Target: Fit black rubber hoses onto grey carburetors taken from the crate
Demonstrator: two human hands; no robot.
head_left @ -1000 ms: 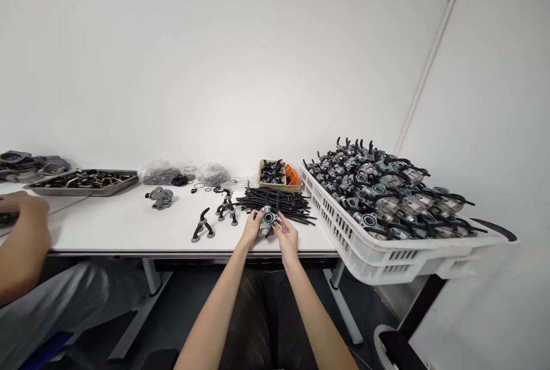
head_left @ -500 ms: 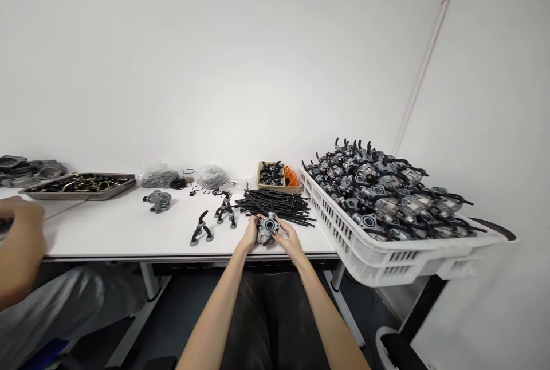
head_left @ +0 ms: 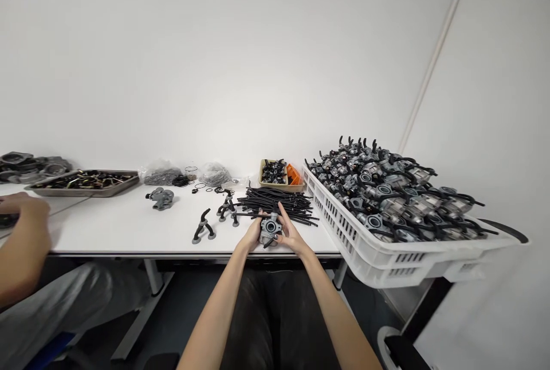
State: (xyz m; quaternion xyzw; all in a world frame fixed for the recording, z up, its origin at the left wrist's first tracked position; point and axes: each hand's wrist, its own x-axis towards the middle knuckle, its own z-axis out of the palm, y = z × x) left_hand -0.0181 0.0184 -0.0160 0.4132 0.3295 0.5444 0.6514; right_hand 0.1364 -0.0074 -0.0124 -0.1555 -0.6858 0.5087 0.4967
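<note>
A grey metal carburetor-like part with black fittings is held between both hands just above the table's front edge. My left hand grips its left side, and a thin black tube reaches leftward from there. On the right side, my right hand holds the same part, with one finger raised along it. Behind the hands lies a pile of black tubes. Branched black hose pieces with grey ends stand left of my left hand.
A white crate heaped with similar parts is at the right. Behind the tubes sits a yellow tray. Grey castings, plastic bags and a metal tray lie leftward. Another person's hand is at far left.
The thin black tube now shows sticking out leftward above my left hand. A finger of my right hand has risen along the part. The view has shifted slightly.
</note>
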